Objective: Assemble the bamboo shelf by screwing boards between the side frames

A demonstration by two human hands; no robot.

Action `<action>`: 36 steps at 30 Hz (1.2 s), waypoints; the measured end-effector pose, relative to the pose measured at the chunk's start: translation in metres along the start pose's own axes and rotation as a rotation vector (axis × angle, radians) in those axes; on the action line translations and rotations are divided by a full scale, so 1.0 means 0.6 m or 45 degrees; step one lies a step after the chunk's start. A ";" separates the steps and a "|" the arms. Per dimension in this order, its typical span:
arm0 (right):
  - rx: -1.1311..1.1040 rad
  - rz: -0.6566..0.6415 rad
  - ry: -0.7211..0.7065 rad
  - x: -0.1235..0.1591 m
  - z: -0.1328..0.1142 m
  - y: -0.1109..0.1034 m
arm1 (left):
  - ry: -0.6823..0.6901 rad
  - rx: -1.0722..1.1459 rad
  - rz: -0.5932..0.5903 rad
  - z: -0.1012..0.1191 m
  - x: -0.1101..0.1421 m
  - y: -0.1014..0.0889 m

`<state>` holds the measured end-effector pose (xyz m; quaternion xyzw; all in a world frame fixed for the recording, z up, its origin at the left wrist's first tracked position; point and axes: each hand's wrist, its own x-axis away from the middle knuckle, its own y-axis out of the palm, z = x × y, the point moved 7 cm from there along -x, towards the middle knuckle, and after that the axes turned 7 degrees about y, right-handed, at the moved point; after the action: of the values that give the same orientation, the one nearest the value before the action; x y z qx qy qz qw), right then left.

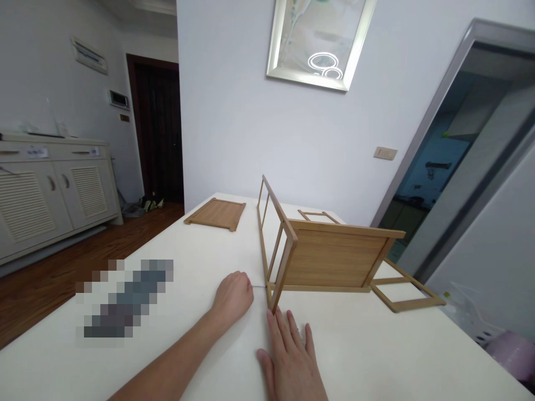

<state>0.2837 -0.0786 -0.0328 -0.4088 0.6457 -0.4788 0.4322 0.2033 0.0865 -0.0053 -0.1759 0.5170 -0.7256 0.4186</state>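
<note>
My left hand point(234, 292) is closed around a tool whose grip is hidden; only its thin metal shaft point(259, 286) shows. The shaft points right and meets the lower rail of an upright wooden side frame point(284, 267). My right hand point(290, 356) lies with fingers spread on the white table, fingertips at the near end of that frame. Joined to the frame and reaching right is a wooden slatted panel point(338, 256), standing on its edge.
A separate wooden panel point(219, 214) lies flat at the table's far left. Another open wooden frame point(405, 289) lies at the right, and a further frame point(317, 216) is partly hidden behind the panel. A blurred-out object point(129, 301) rests on the white table point(188, 267) at left.
</note>
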 end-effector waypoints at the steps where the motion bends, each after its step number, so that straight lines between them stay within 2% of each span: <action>1: -0.004 -0.011 -0.005 0.000 -0.001 0.000 | 0.006 -0.020 -0.012 0.001 0.001 -0.001; 8: 0.008 0.019 -0.032 -0.002 -0.003 -0.003 | 0.055 -0.082 -0.083 0.008 0.003 -0.010; 14: 0.017 0.030 -0.043 0.000 -0.004 -0.004 | 0.007 -0.127 -0.058 0.008 0.007 -0.013; 21: 0.017 0.023 -0.050 0.000 -0.004 -0.005 | 0.044 -0.159 -0.100 0.016 0.012 -0.014; 31: 0.007 0.026 -0.051 0.000 -0.006 -0.007 | 0.064 -0.163 -0.071 0.016 0.013 -0.016; 36: 0.014 0.022 -0.044 -0.001 -0.004 -0.003 | 0.133 -0.147 -0.067 0.024 0.016 -0.018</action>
<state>0.2816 -0.0778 -0.0304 -0.4090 0.6388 -0.4716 0.4497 0.2027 0.0716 0.0085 -0.1751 0.5745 -0.7135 0.3609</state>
